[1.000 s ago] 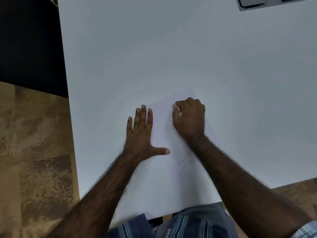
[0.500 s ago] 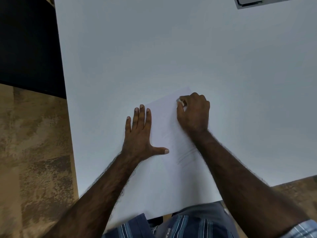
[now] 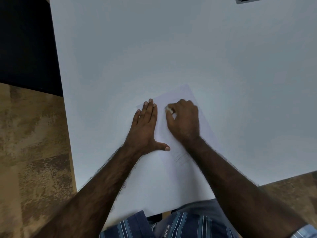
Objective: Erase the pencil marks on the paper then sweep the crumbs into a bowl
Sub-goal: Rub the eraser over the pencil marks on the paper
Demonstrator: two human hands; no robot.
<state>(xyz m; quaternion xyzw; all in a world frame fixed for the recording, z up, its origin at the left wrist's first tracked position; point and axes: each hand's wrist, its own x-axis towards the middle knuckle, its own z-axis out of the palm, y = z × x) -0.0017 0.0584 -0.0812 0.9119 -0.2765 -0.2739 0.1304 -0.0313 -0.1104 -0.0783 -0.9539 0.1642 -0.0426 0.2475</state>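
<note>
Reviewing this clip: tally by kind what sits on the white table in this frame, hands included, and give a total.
Hands: 2, the left hand flat on the sheet, the right hand pinching the eraser
Paper sheets: 1, the paper
Erasers: 1, the eraser
Grey devices: 1, the grey device, cut off by the top edge
Bowls: 0 in view
Total: 5

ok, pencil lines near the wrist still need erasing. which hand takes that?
Right. The right hand already pinches the eraser on the paper, and the remaining pencil marks lie just below its wrist. The left hand lies flat, pinning the sheet, so it should probably keep holding.
</note>
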